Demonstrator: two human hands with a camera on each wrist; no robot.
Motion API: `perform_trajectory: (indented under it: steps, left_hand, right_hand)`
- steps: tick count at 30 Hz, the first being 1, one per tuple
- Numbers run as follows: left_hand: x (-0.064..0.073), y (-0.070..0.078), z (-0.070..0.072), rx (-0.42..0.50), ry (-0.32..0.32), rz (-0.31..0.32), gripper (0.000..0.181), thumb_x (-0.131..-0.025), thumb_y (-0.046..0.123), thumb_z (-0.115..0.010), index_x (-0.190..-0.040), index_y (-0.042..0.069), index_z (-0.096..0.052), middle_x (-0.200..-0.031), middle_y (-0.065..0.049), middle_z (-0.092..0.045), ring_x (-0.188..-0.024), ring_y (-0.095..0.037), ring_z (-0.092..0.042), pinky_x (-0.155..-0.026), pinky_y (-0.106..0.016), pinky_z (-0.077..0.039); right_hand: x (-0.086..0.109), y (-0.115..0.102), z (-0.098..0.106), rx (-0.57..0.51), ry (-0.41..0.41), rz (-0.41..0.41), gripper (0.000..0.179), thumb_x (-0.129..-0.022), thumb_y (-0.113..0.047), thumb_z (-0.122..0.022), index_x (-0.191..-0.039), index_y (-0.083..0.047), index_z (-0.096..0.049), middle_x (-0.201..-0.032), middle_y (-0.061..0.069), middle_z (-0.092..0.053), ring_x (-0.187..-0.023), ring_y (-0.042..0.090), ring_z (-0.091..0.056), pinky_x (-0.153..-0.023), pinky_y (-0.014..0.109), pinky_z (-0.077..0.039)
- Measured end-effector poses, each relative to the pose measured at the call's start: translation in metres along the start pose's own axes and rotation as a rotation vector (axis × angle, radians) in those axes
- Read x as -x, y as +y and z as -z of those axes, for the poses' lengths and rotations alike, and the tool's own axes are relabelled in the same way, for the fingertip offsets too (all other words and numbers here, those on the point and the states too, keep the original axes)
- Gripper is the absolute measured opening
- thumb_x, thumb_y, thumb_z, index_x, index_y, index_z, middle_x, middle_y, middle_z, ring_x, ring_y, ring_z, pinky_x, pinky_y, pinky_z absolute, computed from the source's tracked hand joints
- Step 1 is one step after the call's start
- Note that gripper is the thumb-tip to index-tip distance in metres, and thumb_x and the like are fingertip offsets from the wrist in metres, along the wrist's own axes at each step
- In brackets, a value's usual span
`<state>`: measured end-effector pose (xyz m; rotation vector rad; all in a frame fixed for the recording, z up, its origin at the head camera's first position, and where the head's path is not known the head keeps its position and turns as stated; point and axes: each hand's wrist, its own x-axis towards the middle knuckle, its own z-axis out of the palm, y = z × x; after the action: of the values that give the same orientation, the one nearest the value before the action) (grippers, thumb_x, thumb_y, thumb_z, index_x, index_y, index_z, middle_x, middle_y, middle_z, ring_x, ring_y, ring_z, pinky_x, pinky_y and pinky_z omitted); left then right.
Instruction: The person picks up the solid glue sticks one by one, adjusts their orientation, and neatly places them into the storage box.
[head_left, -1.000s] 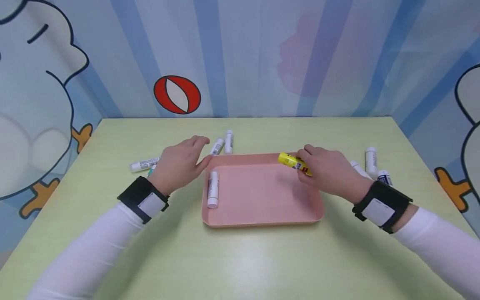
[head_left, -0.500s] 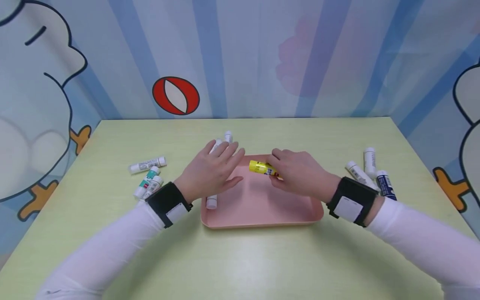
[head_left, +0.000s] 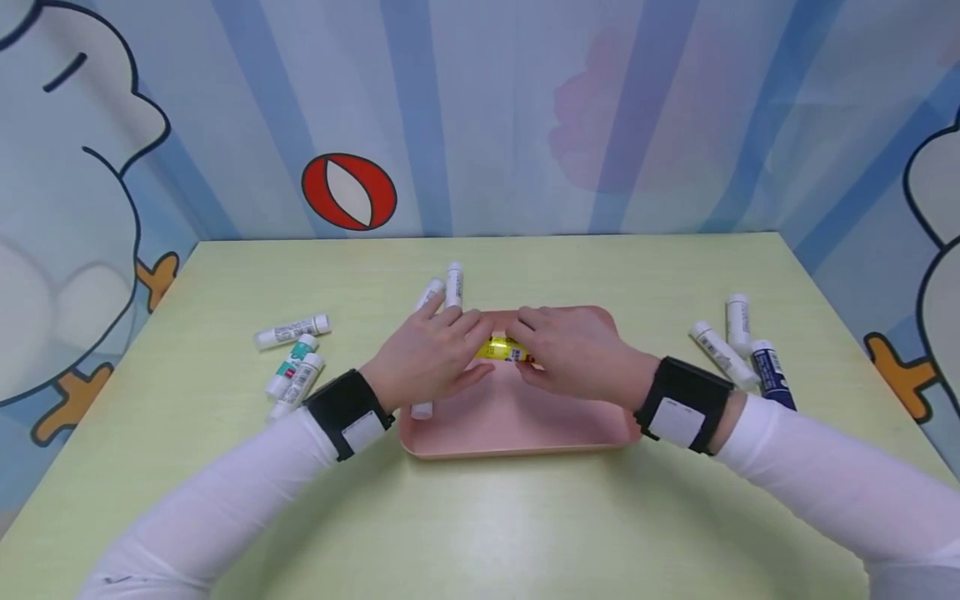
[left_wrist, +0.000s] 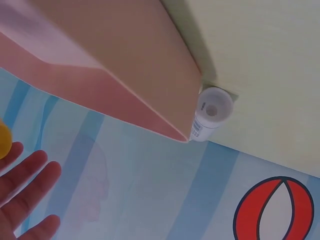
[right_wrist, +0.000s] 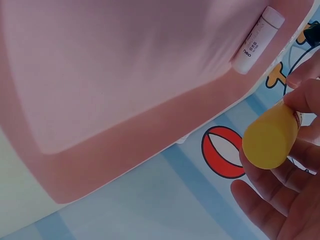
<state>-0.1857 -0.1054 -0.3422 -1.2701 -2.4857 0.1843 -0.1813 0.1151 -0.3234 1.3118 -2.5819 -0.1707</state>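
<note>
A yellow glue stick [head_left: 504, 348] is held level over the pink tray [head_left: 517, 433]. My right hand [head_left: 581, 354] grips its right part between thumb and fingers; the right wrist view shows its yellow end [right_wrist: 270, 142] pointing at that camera. At the other end is my left hand [head_left: 427, 354], its fingertips and thumb right beside the stick and its fingers loosely extended. In the left wrist view those fingers [left_wrist: 32, 175] are spread, with the stick's yellow tip [left_wrist: 4, 140] at the picture edge. A white glue stick [right_wrist: 257, 42] lies inside the tray, partly hidden under my left hand in the head view.
Two white glue sticks [head_left: 453, 285] lie behind the tray's back left corner. On the left lie a white glue stick [head_left: 292, 331], a green-and-white one [head_left: 291, 367] and another white one. To the right are two white sticks [head_left: 723, 354] and a dark blue one [head_left: 772, 375].
My right hand has carried the yellow glue stick leftward over the tray. My left hand has moved right from beside the tray to the stick's left end.
</note>
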Motion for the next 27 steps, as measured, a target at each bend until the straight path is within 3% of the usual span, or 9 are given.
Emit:
perform_trajectory:
  steps: [7,11,15,21,24,27]
  left_hand:
    - [0.001,0.002,-0.002,0.008,0.001,-0.024,0.036,-0.084,0.038,-0.060,-0.107,0.013,-0.052,-0.110,-0.006,-0.059,-0.099,-0.023,-0.054,-0.095,-0.046,-0.034]
    - [0.001,0.002,-0.003,0.027,-0.032,-0.008,0.034,-0.084,0.037,-0.061,-0.106,0.012,-0.053,-0.113,-0.007,-0.059,-0.102,-0.022,-0.054,-0.094,-0.044,-0.035]
    - [0.004,-0.002,-0.005,0.072,-0.098,0.055,0.034,-0.085,0.038,-0.059,-0.108,0.012,-0.054,-0.112,-0.005,-0.059,-0.102,-0.020,-0.054,-0.093,-0.042,-0.037]
    - [0.015,-0.015,-0.008,0.101,-0.139,0.182,0.043,-0.087,0.041,-0.054,-0.120,0.013,-0.052,-0.111,-0.004,-0.060,-0.099,-0.019,-0.056,-0.091,-0.040,-0.039]
    - [0.019,-0.018,-0.007,0.146,-0.133,0.243,0.048,-0.087,0.043,-0.054,-0.125,0.014,-0.049,-0.111,-0.005,-0.060,-0.100,-0.022,-0.057,-0.091,-0.041,-0.038]
    - [0.020,-0.018,-0.006,0.192,-0.123,0.295,0.049,-0.088,0.045,-0.051,-0.126,0.014,-0.050,-0.109,-0.005,-0.061,-0.099,-0.022,-0.057,-0.091,-0.040,-0.038]
  right_hand:
    - [0.001,-0.001,0.000,-0.019,0.020,0.043,0.027,-0.082,-0.031,-0.060,-0.100,-0.012,-0.055,-0.091,0.001,-0.051,-0.073,0.011,-0.048,-0.058,0.022,-0.040]
    - [0.000,-0.001,0.001,-0.044,-0.019,0.012,0.029,-0.082,-0.033,-0.061,-0.102,-0.013,-0.055,-0.089,-0.001,-0.051,-0.071,0.010,-0.047,-0.057,0.022,-0.040]
    - [0.000,0.004,0.002,-0.105,-0.053,-0.064,0.034,-0.083,-0.038,-0.059,-0.104,-0.012,-0.055,-0.085,-0.002,-0.048,-0.067,0.010,-0.045,-0.053,0.022,-0.040]
    - [0.005,0.019,0.002,-0.255,-0.004,-0.182,0.038,-0.086,-0.041,-0.056,-0.110,-0.012,-0.053,-0.093,-0.001,-0.051,-0.072,0.011,-0.048,-0.056,0.025,-0.042]
    - [0.007,0.023,0.001,-0.391,-0.009,-0.292,0.040,-0.087,-0.044,-0.053,-0.113,-0.012,-0.052,-0.097,-0.001,-0.054,-0.078,0.011,-0.052,-0.061,0.027,-0.044]
    - [0.006,0.024,-0.001,-0.603,-0.015,-0.419,0.043,-0.089,-0.045,-0.051,-0.117,-0.012,-0.049,-0.101,0.000,-0.055,-0.084,0.012,-0.053,-0.067,0.029,-0.044]
